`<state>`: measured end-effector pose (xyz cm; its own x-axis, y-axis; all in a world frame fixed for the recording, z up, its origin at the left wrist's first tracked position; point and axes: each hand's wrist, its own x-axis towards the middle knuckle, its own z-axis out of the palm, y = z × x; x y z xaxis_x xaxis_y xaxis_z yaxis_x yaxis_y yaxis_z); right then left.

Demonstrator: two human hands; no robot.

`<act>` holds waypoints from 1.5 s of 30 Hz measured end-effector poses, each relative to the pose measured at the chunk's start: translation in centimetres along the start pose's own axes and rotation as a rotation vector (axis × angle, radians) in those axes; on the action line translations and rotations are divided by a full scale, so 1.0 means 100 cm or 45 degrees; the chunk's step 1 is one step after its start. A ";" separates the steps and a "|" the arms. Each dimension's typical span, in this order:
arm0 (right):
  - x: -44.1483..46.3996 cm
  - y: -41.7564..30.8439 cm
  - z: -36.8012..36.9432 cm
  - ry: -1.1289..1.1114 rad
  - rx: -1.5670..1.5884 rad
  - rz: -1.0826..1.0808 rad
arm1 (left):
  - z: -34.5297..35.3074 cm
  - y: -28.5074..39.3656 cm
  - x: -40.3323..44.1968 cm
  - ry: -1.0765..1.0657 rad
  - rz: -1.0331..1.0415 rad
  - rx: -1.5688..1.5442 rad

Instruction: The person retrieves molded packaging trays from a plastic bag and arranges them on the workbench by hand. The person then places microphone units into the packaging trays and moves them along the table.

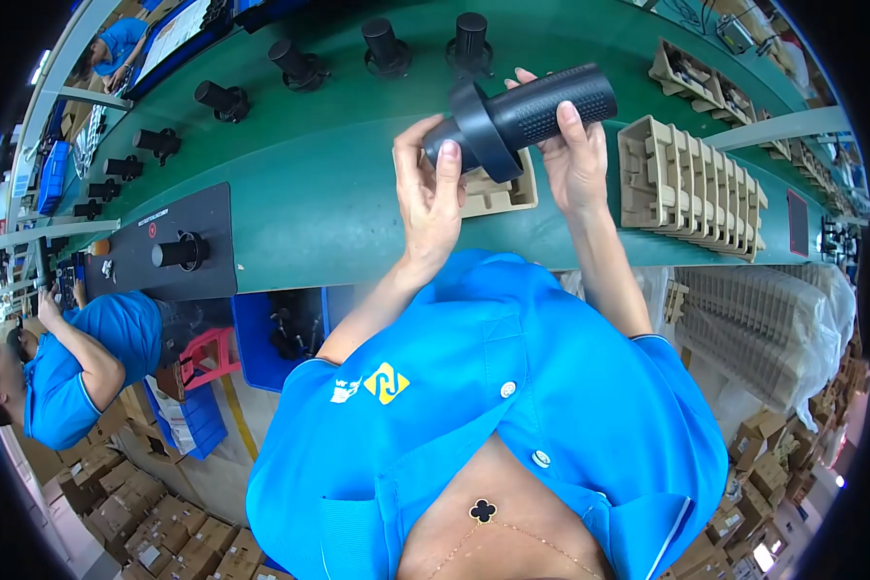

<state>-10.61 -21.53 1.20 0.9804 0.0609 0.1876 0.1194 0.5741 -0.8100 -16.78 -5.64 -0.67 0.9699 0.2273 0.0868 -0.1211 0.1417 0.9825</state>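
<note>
A black cylindrical device (541, 111) with a wide ring around it is held tilted above the green bench (329, 213). My left hand (430, 188) grips its lower left end, the thumb on top beside the ring. My right hand (577, 155) holds the textured right part, with the thumb on its near side and fingertips showing behind. Beneath the device lies a beige moulded tray (498, 198), partly hidden by it and by my left hand.
Several similar black devices (382, 46) stand in a curved row along the bench. Stacked beige trays (691, 188) are on the right. A dark mat (179, 266) holds another device (179, 253). Co-workers sit at left (97, 358) and far upper left (121, 43). Blue bins (256, 338) stand below.
</note>
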 end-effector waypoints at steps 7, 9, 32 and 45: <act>-0.004 -0.001 -0.009 -0.443 -0.060 -0.189 | -0.002 0.003 0.024 0.041 -0.624 -0.496; 0.000 -0.009 -0.016 -0.455 -0.031 -0.148 | -0.018 0.001 0.023 -0.312 -0.716 -0.473; -0.023 -0.003 -0.057 0.034 -0.133 0.311 | -0.036 0.001 0.020 -0.400 0.244 0.473; -0.044 0.012 -0.035 0.097 -0.122 0.166 | -0.041 -0.003 0.019 -0.230 0.136 -0.025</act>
<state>-14.24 -24.01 -2.56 0.9971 0.0656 0.0381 0.0016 0.4846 -0.8748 -15.79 -1.35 -1.50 0.9732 0.0656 0.2205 -0.2279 0.1451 0.9628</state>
